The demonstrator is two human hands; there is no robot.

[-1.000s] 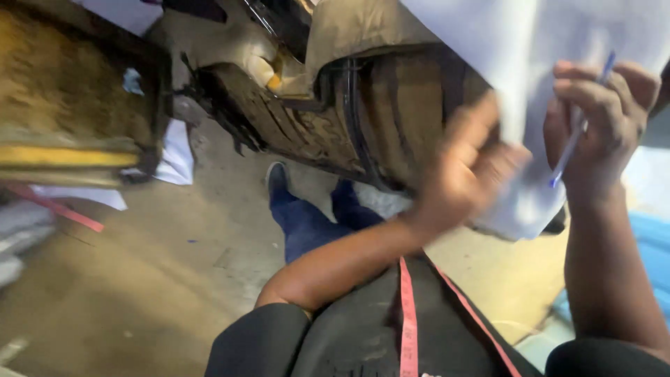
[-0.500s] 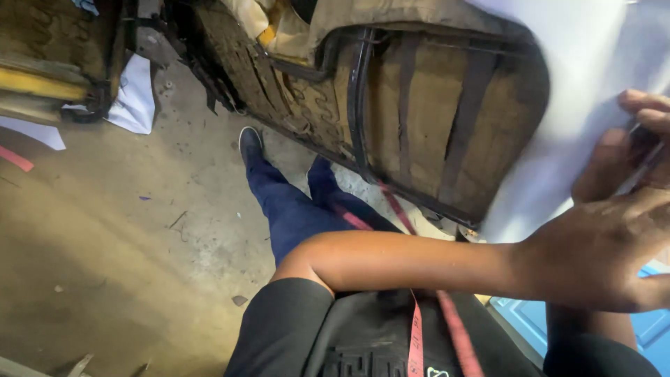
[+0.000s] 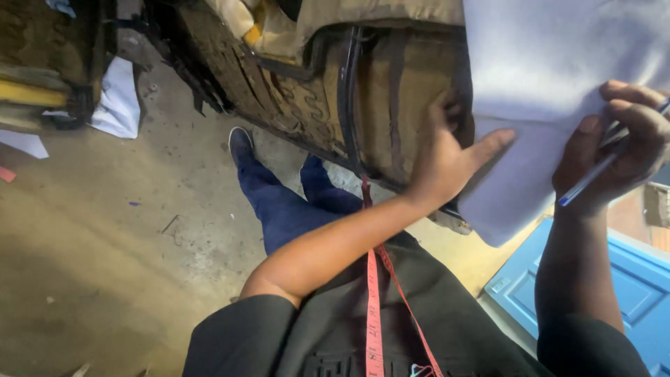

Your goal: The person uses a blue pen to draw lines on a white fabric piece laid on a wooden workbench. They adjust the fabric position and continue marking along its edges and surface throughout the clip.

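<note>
The white paper sheet lies against the stripped seat frame, and the left hand, fingers spread wide, now presses flat on its lower left edge, having moved up from lower right half a second ago. The right hand, now fully in view, grips a blue pen at the sheet's right edge.

Left hand flat against the white sheet, bracing its edge; right hand pinches a blue pen on it, red tape measure dangling below.
</note>
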